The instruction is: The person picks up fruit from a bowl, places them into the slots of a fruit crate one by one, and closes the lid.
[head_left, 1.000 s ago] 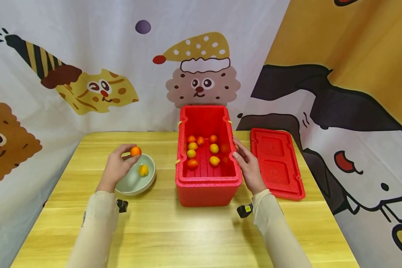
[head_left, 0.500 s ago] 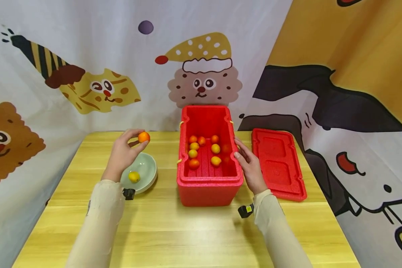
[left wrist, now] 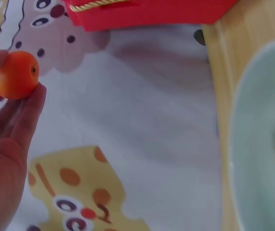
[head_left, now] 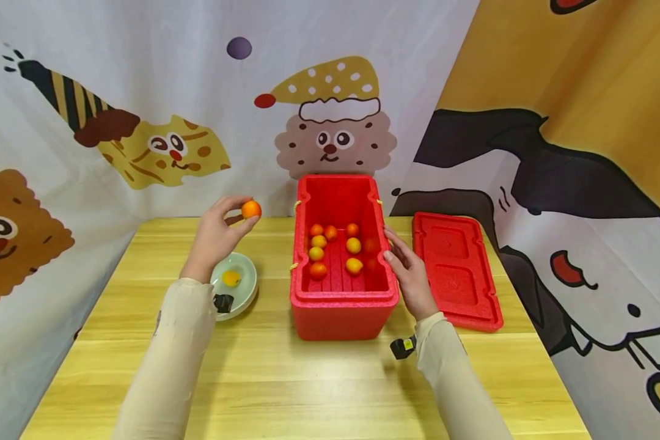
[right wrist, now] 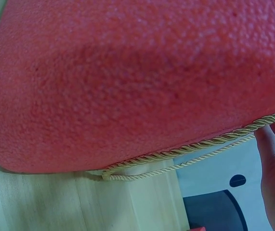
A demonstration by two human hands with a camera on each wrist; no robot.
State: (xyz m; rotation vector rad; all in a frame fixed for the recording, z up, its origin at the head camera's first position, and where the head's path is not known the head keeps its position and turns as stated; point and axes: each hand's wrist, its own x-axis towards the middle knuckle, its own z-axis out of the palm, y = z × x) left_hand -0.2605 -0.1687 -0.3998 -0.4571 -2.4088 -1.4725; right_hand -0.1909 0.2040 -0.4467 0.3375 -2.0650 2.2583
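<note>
Held in the air above and behind the pale green bowl (head_left: 250,293), a small round orange fruit (head_left: 251,210) is pinched between the thumb and fingers of my left hand (head_left: 211,241). The left wrist view shows the fruit's stem dimple. A yellow fruit (head_left: 231,278) lies in the bowl. Several orange and yellow fruits (head_left: 330,233) rest inside the lidless red box (head_left: 338,321). My right hand (head_left: 411,278) touches the box's right rim, its fingers fairly straight along the outside; in the right wrist view the fingertips meet the gold rope (right wrist: 214,139).
The red lid (head_left: 456,269) lies flat on the wooden table (head_left: 308,385), right of the box. A cartoon-printed cloth (head_left: 187,73) hangs behind the table. Each wrist carries a small black camera (head_left: 223,303).
My left hand has lifted the orange fruit out from over the bowl, upward and to the right. The yellow fruit shifted inside the bowl. My right hand has stayed on the box.
</note>
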